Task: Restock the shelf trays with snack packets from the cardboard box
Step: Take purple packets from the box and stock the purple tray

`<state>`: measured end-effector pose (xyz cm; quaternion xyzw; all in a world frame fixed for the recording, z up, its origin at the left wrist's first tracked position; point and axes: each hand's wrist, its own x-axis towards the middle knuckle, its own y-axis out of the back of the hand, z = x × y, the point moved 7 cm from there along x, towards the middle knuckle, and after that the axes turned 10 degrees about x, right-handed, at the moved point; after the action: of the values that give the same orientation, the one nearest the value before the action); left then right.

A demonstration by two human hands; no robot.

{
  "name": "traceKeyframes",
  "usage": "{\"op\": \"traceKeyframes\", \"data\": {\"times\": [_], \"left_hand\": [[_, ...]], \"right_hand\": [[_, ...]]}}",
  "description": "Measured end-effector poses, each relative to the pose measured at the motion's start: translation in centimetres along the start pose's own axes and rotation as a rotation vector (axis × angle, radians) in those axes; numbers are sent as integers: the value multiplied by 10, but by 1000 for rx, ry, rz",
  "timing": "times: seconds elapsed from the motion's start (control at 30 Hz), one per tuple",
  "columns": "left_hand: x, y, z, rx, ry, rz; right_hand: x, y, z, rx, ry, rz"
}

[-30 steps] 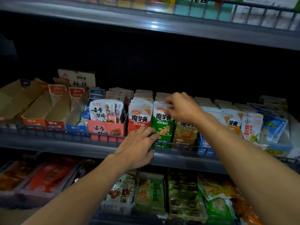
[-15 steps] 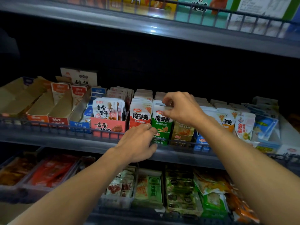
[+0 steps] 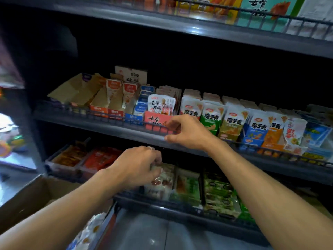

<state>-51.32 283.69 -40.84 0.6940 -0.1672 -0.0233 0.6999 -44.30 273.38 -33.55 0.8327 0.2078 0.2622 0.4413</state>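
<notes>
Head camera view, looking forward and down at dark store shelves. Two bare forearms reach in from the bottom edge.

The right hand (image 3: 189,131) hangs in front of the middle shelf's rail (image 3: 100,114), just before a pink display carton (image 3: 155,120). Its fingers are curled loosely with thumb and forefinger slightly apart, and nothing can be seen held in them.

The left hand (image 3: 137,165) is lower, over the lower shelf. Its fingers are bent down onto the top of a pale snack packet (image 3: 162,183) standing in a tray there. Whether the fingers pinch the packet or only touch it cannot be told, since the picture is blurred. A ring (image 3: 149,147) shows on one finger.

The middle shelf carries upright rows of snack packets: a red-and-white row (image 3: 191,107), a green row (image 3: 211,116), a tan row (image 3: 232,121), then blue (image 3: 255,127) and orange (image 3: 274,129) rows farther right. To the left stand opened brown cartons (image 3: 79,89).

The lower shelf holds trays of red packets (image 3: 100,157) on the left and green packets (image 3: 219,193) on the right.

A cardboard box (image 3: 32,197) sits at lower left, beside the left forearm. More packets (image 3: 90,230) show at the bottom edge, near the box.
</notes>
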Motion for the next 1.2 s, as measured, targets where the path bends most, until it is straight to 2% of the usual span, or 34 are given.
{"op": "traceKeyframes", "data": {"times": [0.3, 0.57, 0.77, 0.9, 1.0, 1.13, 1.2], "left_hand": [[-137, -24, -89, -10, 156, -149], [-230, -95, -172, -14, 372, -301], [-271, -195, -209, -57, 454, -383], [-292, -260, -216, -89, 476, -380], [-303, -292, -221, -77, 493, -307], [-323, -323, -232, -69, 493, -352], [-330, -333, -233, -57, 452, -385]], "right_hand": [[9, -131, -83, 86, 86, -293], [16, -284, -124, 131, 105, -529], [20, -404, -104, 98, 95, -723], [14, -480, -71, 76, 65, -856], [8, -532, -51, 28, 64, -971], [-8, -598, -30, -101, 96, -1129], [-20, -626, -23, -211, 175, -1191]]}}
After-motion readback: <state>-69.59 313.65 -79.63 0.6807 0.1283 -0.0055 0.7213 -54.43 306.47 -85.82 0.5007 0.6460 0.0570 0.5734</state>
